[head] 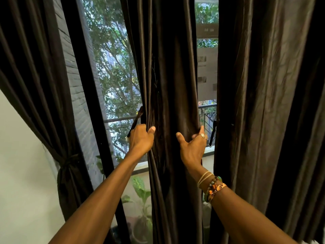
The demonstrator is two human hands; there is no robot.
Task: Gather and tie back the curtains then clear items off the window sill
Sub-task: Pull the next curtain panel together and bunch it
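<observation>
Now we work the middle curtain, hanging between two strips of bare window glass | soft, heavy-draping, slightly slick cloth, so we judge bunching at waist height holds best | left hand clamped on its left edge | right hand clamped on its right edge | tie strap dangling by the left hand.

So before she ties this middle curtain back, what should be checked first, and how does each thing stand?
1. Left hand gripping the middle curtain edge: ok.
2. Right hand gripping the other edge: ok.
3. Fabric fully bunched together: not ok, it hangs spread between the hands.
4. Tie strap within reach: ok, beside the left hand.
5. Left curtain already tied: ok.
6. Right curtain tied: not ok, hangs loose.
</observation>
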